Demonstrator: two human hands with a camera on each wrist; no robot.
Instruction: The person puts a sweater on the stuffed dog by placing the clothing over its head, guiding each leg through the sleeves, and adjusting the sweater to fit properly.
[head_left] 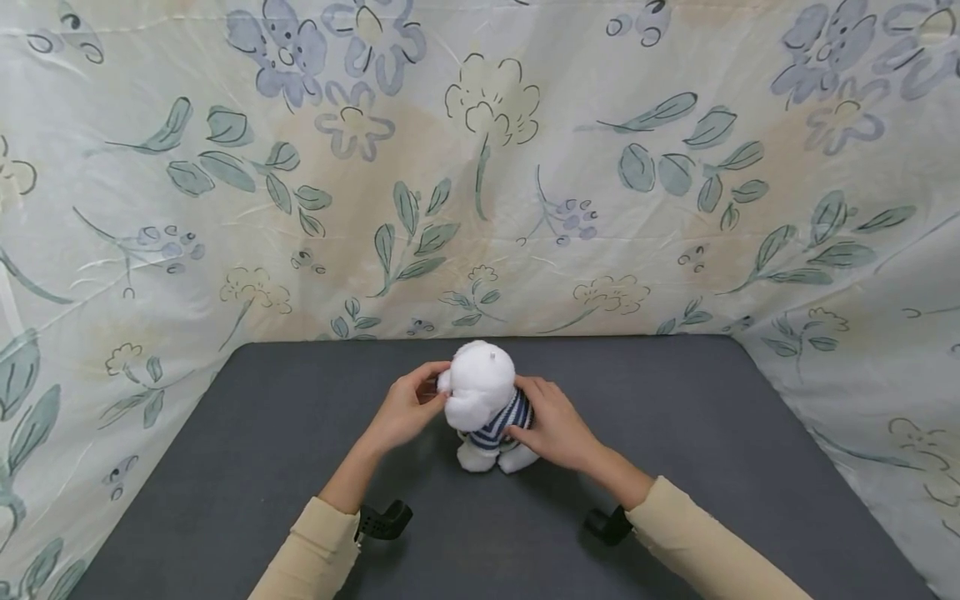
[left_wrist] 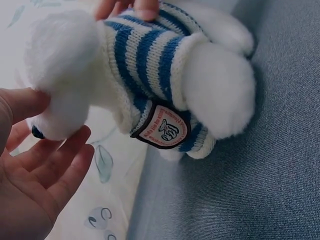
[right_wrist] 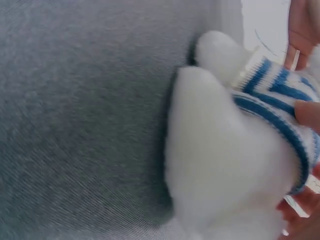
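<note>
A white plush dog (head_left: 480,375) in a blue-and-white striped knit sweater (left_wrist: 147,60) sits upright on the dark grey table. My left hand (head_left: 405,407) holds its muzzle, with the thumb on one side and the fingertips on the other. A black nose (left_wrist: 37,132) shows between them in the left wrist view. Around the sweater at the dog's body, my right hand (head_left: 558,425) grips with thumb and fingers spread to either side. A badge with red lettering (left_wrist: 167,127) is sewn on the sweater. The right wrist view shows the fluffy hindquarters (right_wrist: 215,155).
The dark grey tabletop (head_left: 300,433) extends around the toy on all sides. Behind it and at both sides hangs a pale cloth (head_left: 525,167) printed with flowers and leaves. A black wrist device (head_left: 385,520) sits at the left cuff, another (head_left: 607,525) at the right.
</note>
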